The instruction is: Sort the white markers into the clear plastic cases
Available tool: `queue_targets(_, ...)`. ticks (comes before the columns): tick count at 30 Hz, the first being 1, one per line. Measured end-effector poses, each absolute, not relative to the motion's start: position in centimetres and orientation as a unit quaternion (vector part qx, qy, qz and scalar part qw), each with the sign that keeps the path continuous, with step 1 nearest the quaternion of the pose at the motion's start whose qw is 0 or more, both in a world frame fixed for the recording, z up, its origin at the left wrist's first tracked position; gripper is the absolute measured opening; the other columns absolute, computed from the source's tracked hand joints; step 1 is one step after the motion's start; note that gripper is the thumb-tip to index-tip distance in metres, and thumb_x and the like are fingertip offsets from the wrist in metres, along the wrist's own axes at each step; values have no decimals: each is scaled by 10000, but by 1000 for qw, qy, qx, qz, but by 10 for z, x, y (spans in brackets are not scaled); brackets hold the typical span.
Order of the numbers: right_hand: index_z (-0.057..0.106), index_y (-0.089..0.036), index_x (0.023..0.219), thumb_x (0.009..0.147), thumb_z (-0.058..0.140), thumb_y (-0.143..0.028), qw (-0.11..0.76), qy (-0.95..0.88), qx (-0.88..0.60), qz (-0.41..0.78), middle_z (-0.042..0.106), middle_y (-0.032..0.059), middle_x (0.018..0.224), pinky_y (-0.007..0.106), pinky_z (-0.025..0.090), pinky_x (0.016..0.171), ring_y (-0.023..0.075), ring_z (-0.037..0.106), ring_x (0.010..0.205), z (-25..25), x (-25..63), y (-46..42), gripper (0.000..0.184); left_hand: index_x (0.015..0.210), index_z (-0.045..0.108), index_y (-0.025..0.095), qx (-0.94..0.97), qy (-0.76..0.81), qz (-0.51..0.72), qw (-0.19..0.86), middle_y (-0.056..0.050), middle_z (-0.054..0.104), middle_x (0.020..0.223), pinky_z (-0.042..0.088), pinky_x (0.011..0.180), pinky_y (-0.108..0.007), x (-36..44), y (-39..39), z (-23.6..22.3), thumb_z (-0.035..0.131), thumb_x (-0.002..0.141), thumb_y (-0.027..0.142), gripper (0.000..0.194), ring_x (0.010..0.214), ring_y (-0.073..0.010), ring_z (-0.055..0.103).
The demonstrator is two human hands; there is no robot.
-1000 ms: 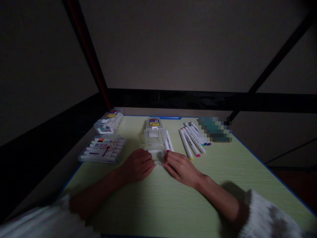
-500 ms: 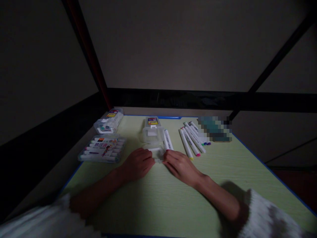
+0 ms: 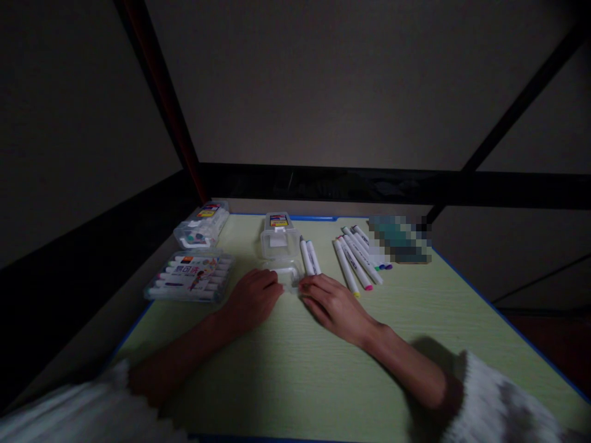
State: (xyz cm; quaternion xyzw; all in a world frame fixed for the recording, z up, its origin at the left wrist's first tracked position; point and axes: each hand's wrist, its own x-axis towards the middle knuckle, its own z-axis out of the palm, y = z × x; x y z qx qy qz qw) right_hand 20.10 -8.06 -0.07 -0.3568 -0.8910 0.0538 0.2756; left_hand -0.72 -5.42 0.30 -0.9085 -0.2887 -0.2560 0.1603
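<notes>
Well, the left hand (image 3: pixel 253 298) and the right hand (image 3: pixel 335 307) are close together, with a small gap between them. Their fingers are curled, and the tips seem to touch the near part of a clear plastic marker case (image 3: pixel 279 245). That part is a low, see-through flap (image 3: pixel 287 268). It is too dim to tell if the fingers pinch it or just rest on it. The taller part of the case, with its bright label, is just past the fingertips.

To handle it well, both hands should push or pull the same amount, so the case does not twist. A soft hold is best, since thin plastic may bend or crack. The right hand needs care, because two white markers (image 3: pixel 310 257) lie just past its fingers, beside the case, and a bump could make them roll. More loose markers (image 3: pixel 354 264) lie farther out to the right of that hand. A filled marker case (image 3: pixel 191 277) sits just left of the left hand, so that elbow should stay tucked in.
</notes>
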Motion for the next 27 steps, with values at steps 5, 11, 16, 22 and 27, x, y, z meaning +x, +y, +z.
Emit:
queue_targets(5, 577, -121, 1029, 869, 446, -149, 278, -892, -353, 54, 606, 106, 1055, 395, 477, 888, 218, 538, 988, -3, 201, -80, 208, 638, 572, 155, -904, -314, -242, 162, -32, 540, 668, 394, 631, -272, -8, -53, 3, 448, 869, 132, 263, 639, -149, 482)
queue_targets(11, 575, -99, 1069, 868, 454, -155, 275, -892, -354, 49, 607, 115, 1081, 388, 472, 904, 214, 530, 1009, -4, 201, -80, 241, 660, 575, 156, -905, -313, -242, 155, -33, 544, 696, 397, 651, -269, -10, -52, 0, 451, 867, 130, 243, 671, -153, 488)
queue_targets(16, 577, -119, 1069, 870, 446, -157, 278, -893, -351, 53, 610, 109, 1074, 408, 479, 894, 216, 535, 1002, -2, 201, -80, 241, 670, 571, 154, -908, -315, -235, 145, -33, 543, 703, 395, 635, -270, -10, -52, 1, 447, 861, 116, 231, 662, -152, 483)
queue_targets(22, 572, -113, 1072, 871, 441, -159, 277, -894, -348, 47, 608, 120, 1067, 409, 479, 893, 221, 543, 1000, -2, 200, -81, 244, 692, 583, 153, -905, -321, -238, 145, -38, 553, 720, 408, 651, -274, -9, -53, 1, 448, 861, 114, 219, 679, -158, 496)
queue_targets(27, 547, -151, 1068, 865, 437, -159, 306, -876, -369, 53, 582, 123, 1084, 418, 477, 879, 224, 539, 1015, 0, 201, -82, 232, 689, 578, 156, -902, -323, -244, 148, -37, 557, 714, 411, 651, -277, -10, -52, -1, 445, 867, 132, 223, 669, -157, 497)
